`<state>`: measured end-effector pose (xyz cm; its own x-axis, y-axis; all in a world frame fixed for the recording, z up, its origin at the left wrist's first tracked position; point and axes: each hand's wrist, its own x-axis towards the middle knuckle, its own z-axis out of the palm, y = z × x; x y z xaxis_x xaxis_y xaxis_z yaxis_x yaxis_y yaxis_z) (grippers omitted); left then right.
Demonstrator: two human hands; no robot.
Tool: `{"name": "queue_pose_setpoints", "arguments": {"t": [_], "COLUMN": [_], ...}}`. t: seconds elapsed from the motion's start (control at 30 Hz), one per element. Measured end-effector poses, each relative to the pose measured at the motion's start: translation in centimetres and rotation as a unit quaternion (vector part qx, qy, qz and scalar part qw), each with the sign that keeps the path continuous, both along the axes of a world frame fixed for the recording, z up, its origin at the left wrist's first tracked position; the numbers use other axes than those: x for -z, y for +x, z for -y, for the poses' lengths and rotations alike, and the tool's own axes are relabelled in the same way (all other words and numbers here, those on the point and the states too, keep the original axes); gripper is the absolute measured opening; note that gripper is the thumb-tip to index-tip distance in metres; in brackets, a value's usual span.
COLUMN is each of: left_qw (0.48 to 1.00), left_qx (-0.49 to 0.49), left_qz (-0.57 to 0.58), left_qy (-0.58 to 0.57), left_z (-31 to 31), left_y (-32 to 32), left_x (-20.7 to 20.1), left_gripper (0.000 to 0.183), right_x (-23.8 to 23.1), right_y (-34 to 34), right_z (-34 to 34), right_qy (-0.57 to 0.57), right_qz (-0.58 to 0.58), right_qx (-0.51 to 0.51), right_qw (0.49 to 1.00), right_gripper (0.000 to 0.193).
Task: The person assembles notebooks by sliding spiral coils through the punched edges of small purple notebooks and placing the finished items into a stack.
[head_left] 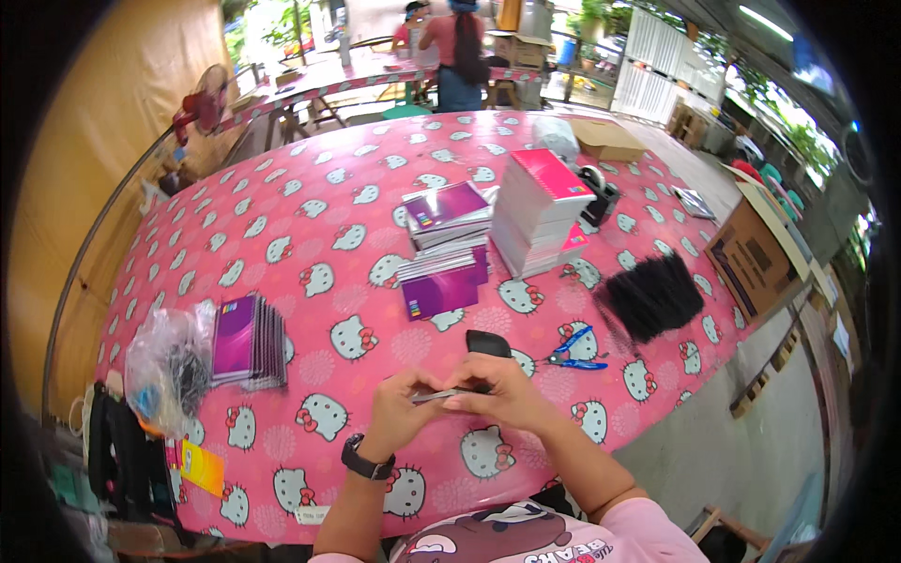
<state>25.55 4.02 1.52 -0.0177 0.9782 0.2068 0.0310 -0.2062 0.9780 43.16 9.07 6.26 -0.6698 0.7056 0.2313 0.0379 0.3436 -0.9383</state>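
Close in front of my body, my left hand (399, 405) and my right hand (507, 389) meet with fingers pinched together. Between them is a thin, flat, greyish strip-like thing (432, 395); its kind cannot be made out, and the fingers cover most of it. Just beyond my right hand lies a small black flat object (488, 343). Cutting pliers with blue handles (577, 360) rest to the right. Farther right sits a heap of black spiral binding coils (650, 296). Purple-covered notebooks (441, 289) are stacked ahead, beside a tall pile of pink-covered notebooks (535, 211).
Bound purple notebooks (235, 340) stand at left by a clear plastic bag (169, 366). A black tape dispenser (597, 195) is behind the pink pile. Past the right table edge is a cardboard box (758, 253). Two people (460, 47) are at a far table.
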Motion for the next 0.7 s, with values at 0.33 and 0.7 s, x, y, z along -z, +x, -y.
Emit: {"name": "queue_pose_setpoints", "arguments": {"t": [0.33,0.7], "left_qw": [1.0,0.998], "left_qx": [0.024,-0.051], "left_qz": [0.009,-0.038], "left_qy": [0.015,0.012], "left_z": [1.6,2.2], "left_y": [-0.7,-0.5], "left_x": [-0.7,-0.9], "left_gripper": [0.013,0.019], "right_x": [1.2,1.0], "right_y": [-0.5,-1.6], "right_z": [0.5,1.8], "right_qy": [-0.19,0.103], "right_qz": [-0.039,0.041], "right_qx": [-0.021,0.075], "right_qw": [0.981,0.991], "right_gripper": [0.017,0.01]}}
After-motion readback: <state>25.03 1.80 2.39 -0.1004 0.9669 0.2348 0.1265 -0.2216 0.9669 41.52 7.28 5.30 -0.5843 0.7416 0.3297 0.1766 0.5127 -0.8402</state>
